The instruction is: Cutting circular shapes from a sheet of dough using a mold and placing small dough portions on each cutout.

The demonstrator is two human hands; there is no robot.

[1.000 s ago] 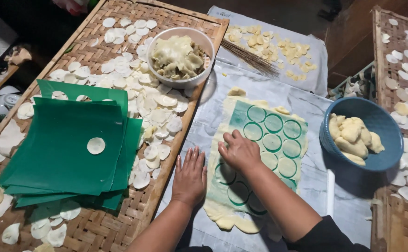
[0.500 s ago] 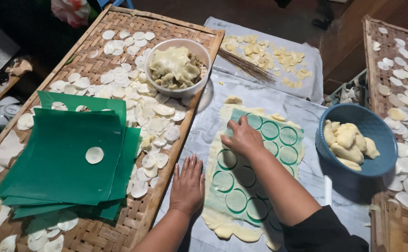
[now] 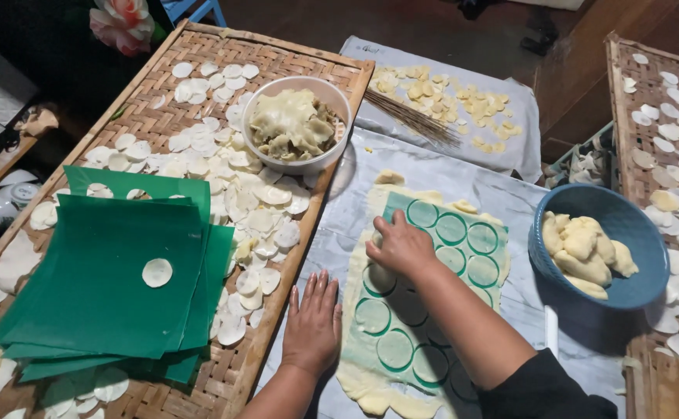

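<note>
A stack of plain green plastic sheets [image 3: 98, 279], unlabelled, lies at nine o'clock on the woven bamboo tray [image 3: 199, 46]. At centre, the right hand [image 3: 401, 247] curls its fingers tightly around something I cannot make out, pressing the pale rolled dough sheet [image 3: 401, 326] cut with green-showing circles. The left hand [image 3: 312, 322] rests flat at seven o'clock, fingers spread slightly, just beside that dough.

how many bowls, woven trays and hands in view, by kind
bowls: 2, a white bowl of dough scraps and a blue bowl of dough lumps
woven trays: 2, a left tray and a right tray
hands: 2, left hand and right hand
total: 6
</note>
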